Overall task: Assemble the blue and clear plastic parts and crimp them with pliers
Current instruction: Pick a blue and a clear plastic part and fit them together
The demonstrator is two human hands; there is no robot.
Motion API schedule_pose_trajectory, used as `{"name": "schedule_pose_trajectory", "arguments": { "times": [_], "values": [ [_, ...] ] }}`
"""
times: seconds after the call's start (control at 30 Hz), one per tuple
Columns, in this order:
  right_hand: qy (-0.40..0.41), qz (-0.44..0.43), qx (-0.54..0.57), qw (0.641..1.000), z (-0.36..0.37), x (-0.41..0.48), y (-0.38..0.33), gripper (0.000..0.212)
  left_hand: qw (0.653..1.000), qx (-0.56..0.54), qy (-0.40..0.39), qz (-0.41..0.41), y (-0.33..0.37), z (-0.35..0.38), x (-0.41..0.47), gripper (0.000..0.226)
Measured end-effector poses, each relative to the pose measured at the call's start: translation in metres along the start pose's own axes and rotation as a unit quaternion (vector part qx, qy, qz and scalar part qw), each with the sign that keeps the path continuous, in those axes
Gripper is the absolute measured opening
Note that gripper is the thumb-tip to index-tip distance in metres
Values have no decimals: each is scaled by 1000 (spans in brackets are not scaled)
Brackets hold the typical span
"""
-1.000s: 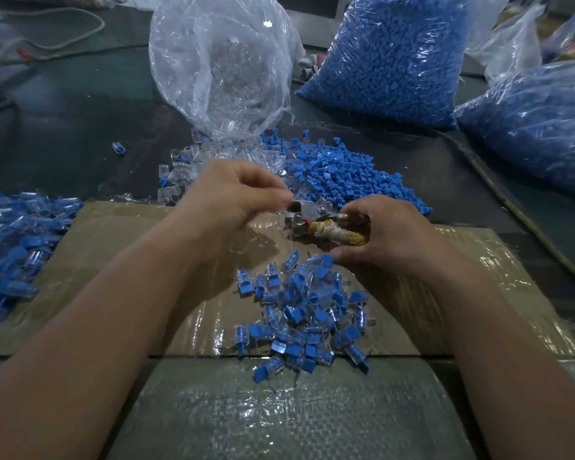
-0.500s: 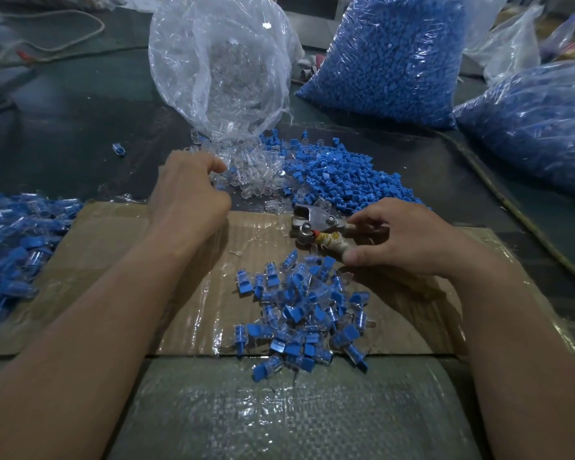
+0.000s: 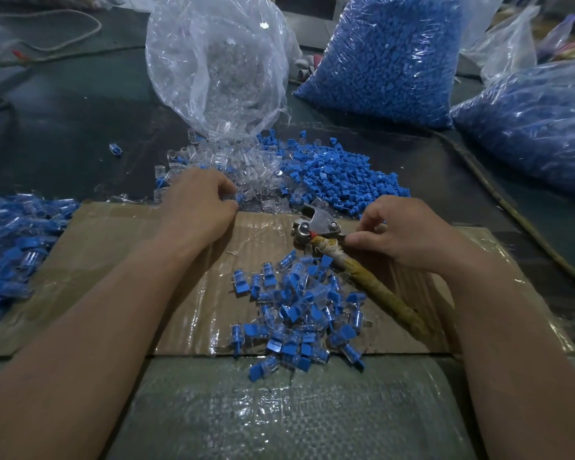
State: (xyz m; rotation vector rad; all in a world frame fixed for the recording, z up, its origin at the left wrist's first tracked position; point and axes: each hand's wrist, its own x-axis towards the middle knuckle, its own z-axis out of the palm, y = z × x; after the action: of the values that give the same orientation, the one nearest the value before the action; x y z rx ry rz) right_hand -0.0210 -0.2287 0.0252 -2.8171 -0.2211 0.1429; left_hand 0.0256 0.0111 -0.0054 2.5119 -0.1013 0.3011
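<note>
Fingers [image 3: 224, 189] of the left hand [image 3: 196, 204] curl among clear parts [image 3: 256, 167], apparently pinching one; the right hand [image 3: 409, 234] grips the pliers [image 3: 319, 227]. Next needs a blue part [image 3: 339, 174], just beyond the right fingers.

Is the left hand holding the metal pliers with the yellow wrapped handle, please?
No, the left hand is at the pile of clear plastic parts, while the right hand pinches the metal pliers.
</note>
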Motion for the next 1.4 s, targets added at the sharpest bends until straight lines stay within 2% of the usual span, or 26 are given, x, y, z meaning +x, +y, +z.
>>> {"name": "schedule_pose_trajectory", "arguments": {
  "times": [0.17, 0.3, 0.33, 0.4, 0.47, 0.53, 0.6, 0.73, 0.87, 1.03, 1.4],
  "values": [
    [1, 24, -2, 1000, -4, -2, 5, 24, 1000, -14, 13, 6, -2, 1, 1, 13],
    [9, 41, -8, 999, -7, -4, 9, 28, 992, -121, 21, -6, 4, 1, -1, 10],
    [17, 47, 2, 999, -7, -5, 10, 28, 981, -192, -2, -29, 7, 0, -3, 10],
    [58, 59, 25, 996, -6, -3, 11, 27, 934, -342, -59, -87, 13, -2, -9, 15],
    [126, 62, 43, 989, -4, 0, 12, 21, 904, -404, -95, -106, 15, -5, -12, 18],
    [181, 57, 57, 980, -1, 4, 12, 10, 892, -423, -120, -101, 18, -7, -13, 17],
    [196, 48, 49, 978, 3, 8, 12, 13, 885, -431, -142, -100, 23, -9, -14, 15],
    [177, 33, 27, 983, 12, 19, 12, 21, 863, -460, -187, -98, 31, -9, -18, 6],
    [139, 44, -1, 989, 18, 27, 10, 29, 835, -499, -210, -94, 32, -10, -19, 10],
    [131, 71, 27, 988, 17, 28, 10, 19, 813, -534, -211, -98, 33, -10, -18, 15],
    [155, 51, 33, 986, 19, 27, 8, 7, 814, -532, -213, -95, 34, -10, -19, 12]
  ]
}}
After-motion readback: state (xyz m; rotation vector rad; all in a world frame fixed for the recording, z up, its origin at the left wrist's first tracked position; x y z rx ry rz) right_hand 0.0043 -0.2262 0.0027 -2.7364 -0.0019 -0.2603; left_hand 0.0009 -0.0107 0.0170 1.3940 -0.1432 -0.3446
